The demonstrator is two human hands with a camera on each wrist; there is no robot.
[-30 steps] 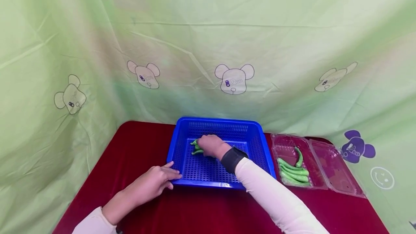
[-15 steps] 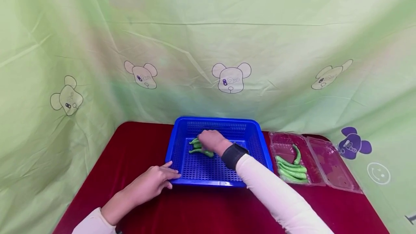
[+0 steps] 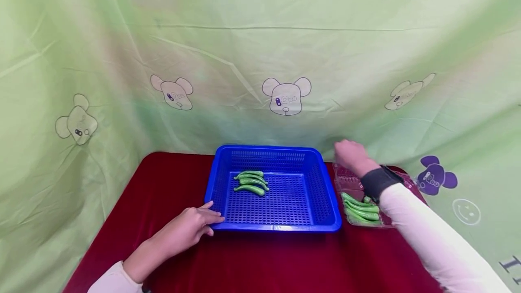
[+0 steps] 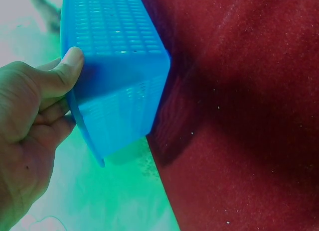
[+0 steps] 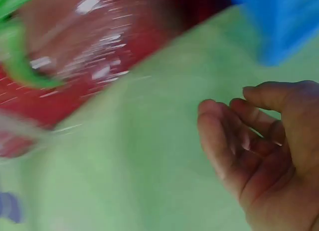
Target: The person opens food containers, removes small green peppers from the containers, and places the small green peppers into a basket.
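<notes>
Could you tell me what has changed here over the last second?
The right hand let go of the green peppers in the blue basket and moved right, empty, above the clear tray. The left hand stayed on the basket's near left corner.

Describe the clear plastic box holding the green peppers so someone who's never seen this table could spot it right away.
On the red table, find the big blue basket in the middle. Right beside its right wall sits the clear plastic box, below the right hand, with several green peppers lying inside. Unlike the opaque blue basket, it is see-through, shallow and smaller.
</notes>
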